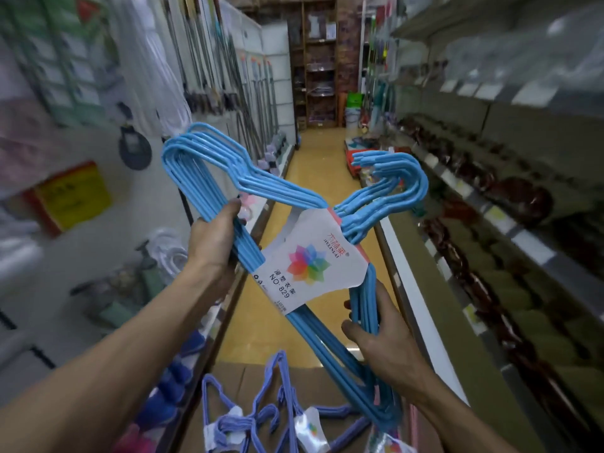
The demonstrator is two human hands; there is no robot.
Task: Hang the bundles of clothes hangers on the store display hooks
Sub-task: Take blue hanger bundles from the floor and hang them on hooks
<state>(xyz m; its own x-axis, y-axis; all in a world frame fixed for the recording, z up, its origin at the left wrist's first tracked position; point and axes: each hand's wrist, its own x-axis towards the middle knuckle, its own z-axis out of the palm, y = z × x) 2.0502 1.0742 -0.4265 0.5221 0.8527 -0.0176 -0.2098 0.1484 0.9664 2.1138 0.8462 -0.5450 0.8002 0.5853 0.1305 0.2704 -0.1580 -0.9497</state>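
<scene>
A bundle of light blue clothes hangers (209, 165) with a white paper label (307, 259) round its middle is held up in the aisle, tilted, its hooks (392, 174) pointing to the right. My left hand (215, 243) grips the bundle's long bottom bars on the left side. My right hand (382, 335) grips the bars of the lower right shoulder. Below, several more bundles of purple-blue hangers (258, 416) with white labels lie in an open cardboard box (330, 377).
Narrow store aisle with a yellow floor (313, 165). Left wall display (108, 191) carries hanging goods, poles and a yellow sign. Right shelving (490, 204) holds packaged goods with price tags. Wooden shelves and buckets stand at the far end.
</scene>
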